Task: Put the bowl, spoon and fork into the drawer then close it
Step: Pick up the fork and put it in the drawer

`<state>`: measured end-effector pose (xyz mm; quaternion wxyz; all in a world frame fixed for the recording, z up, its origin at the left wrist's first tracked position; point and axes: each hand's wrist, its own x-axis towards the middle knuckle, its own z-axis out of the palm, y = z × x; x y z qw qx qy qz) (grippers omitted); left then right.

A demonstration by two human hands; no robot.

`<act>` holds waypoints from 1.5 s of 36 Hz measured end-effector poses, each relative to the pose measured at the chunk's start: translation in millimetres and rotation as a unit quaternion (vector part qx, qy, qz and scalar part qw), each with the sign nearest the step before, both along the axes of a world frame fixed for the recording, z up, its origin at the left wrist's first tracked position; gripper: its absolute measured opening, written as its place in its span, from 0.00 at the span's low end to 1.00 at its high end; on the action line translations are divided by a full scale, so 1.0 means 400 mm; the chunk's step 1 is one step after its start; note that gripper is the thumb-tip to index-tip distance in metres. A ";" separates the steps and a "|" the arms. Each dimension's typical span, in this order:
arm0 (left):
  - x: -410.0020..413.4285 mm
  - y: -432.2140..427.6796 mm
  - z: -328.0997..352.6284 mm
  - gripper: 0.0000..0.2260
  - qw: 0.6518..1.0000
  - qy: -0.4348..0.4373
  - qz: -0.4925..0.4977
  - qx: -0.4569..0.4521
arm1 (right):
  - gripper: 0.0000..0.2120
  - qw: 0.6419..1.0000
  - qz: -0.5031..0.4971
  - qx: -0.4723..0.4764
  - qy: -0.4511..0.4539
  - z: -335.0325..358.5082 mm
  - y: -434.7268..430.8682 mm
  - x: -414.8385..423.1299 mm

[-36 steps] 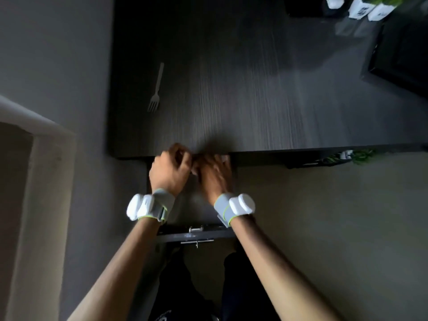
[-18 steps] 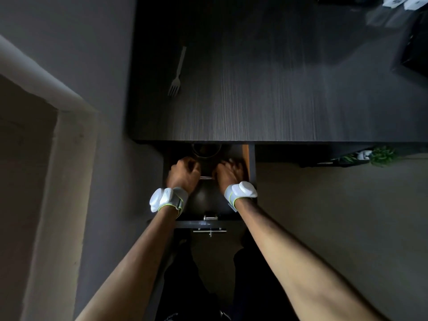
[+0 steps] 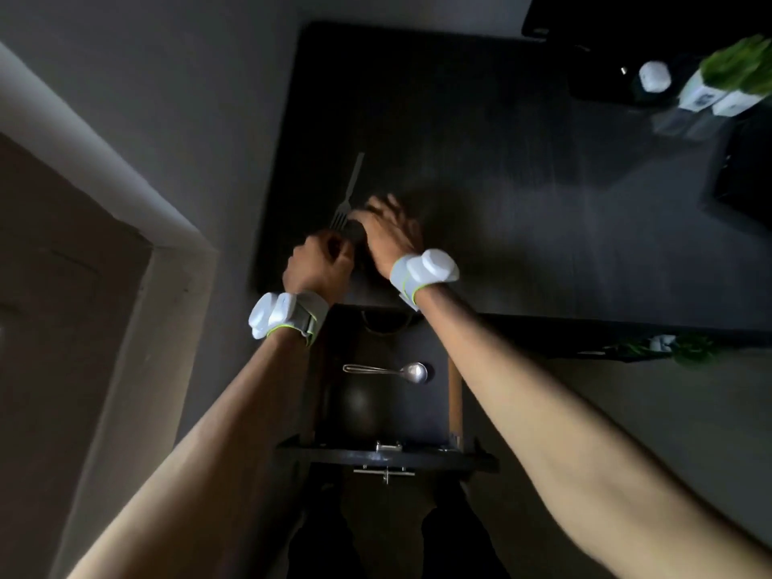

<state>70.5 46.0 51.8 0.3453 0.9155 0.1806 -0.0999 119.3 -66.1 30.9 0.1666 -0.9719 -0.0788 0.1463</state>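
A metal fork (image 3: 350,190) lies on the dark desk (image 3: 522,211), tines toward me. My right hand (image 3: 388,234) hovers blurred by the tines with its fingers apart; I cannot tell if it touches them. Just left of it, my left hand (image 3: 317,265) is curled with nothing visible in it. Below the desk edge the drawer (image 3: 454,394) stands pulled out. A metal spoon (image 3: 388,371) lies across its floor. At the drawer's back, only the rim of the bowl (image 3: 384,328) shows; the rest is hidden under the desk.
White pots with green plants (image 3: 735,77) and a small white object (image 3: 653,76) stand at the desk's back right beside dark flat objects (image 3: 743,177). A wall corner (image 3: 125,194) rises on the left. The drawer front carries a metal handle (image 3: 384,472). My legs are below it.
Both hands have come up out of the drawer and moved forward over the desk to the fork's tines. The spoon now lies uncovered in the drawer.
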 end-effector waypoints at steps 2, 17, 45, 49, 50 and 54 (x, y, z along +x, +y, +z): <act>0.025 0.007 0.010 0.16 1.000 0.000 0.001 0.002 | 0.21 0.998 0.047 -0.047 -0.006 -0.018 0.020 0.072; 0.087 0.040 -0.013 0.14 0.999 -0.011 0.022 -0.026 | 0.19 0.985 0.092 -0.142 -0.041 -0.069 0.039 0.189; -0.315 -0.040 -0.129 0.14 0.968 0.146 -0.171 0.114 | 0.13 0.974 0.002 -0.061 0.218 -0.166 -0.040 -0.462; -0.337 -0.049 -0.169 0.15 0.963 0.171 -0.171 0.118 | 0.15 0.969 -0.025 -0.049 0.239 -0.213 -0.047 -0.486; -0.337 -0.047 -0.175 0.15 0.962 0.175 -0.169 0.120 | 0.15 0.968 -0.038 -0.044 0.246 -0.218 -0.047 -0.487; -0.357 -0.046 -0.195 0.17 0.959 0.184 -0.171 0.131 | 0.18 0.962 -0.069 -0.033 0.264 -0.269 -0.049 -0.495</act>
